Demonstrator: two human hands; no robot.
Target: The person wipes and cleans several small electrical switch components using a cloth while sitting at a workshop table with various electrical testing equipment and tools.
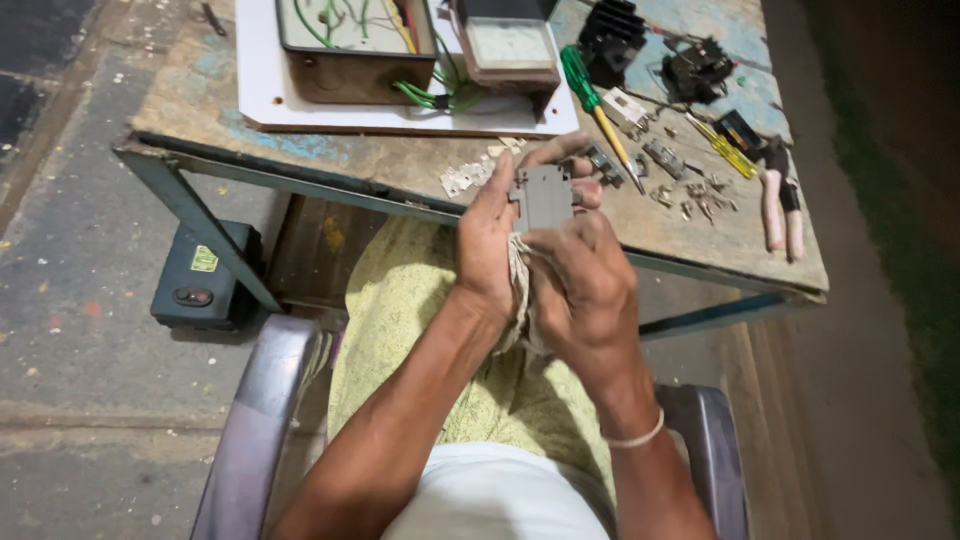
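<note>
My left hand (492,240) grips a small grey plastic block (543,196), an electrical part, with thumb and fingers around its sides. My right hand (582,285) is closed around a crumpled pale cloth (517,290) just below the block, pressed against it. Both hands are held over my lap, right at the near edge of the worn wooden table (400,165). A pale band circles my right wrist.
On the table lie a green-handled screwdriver (590,100), a yellow-handled one (735,155), pink-handled pliers (780,205), small metal parts (700,190), black components (650,50), a white board (300,110) with a wired box (355,45) and a meter (510,45). A dark box (200,280) sits on the floor.
</note>
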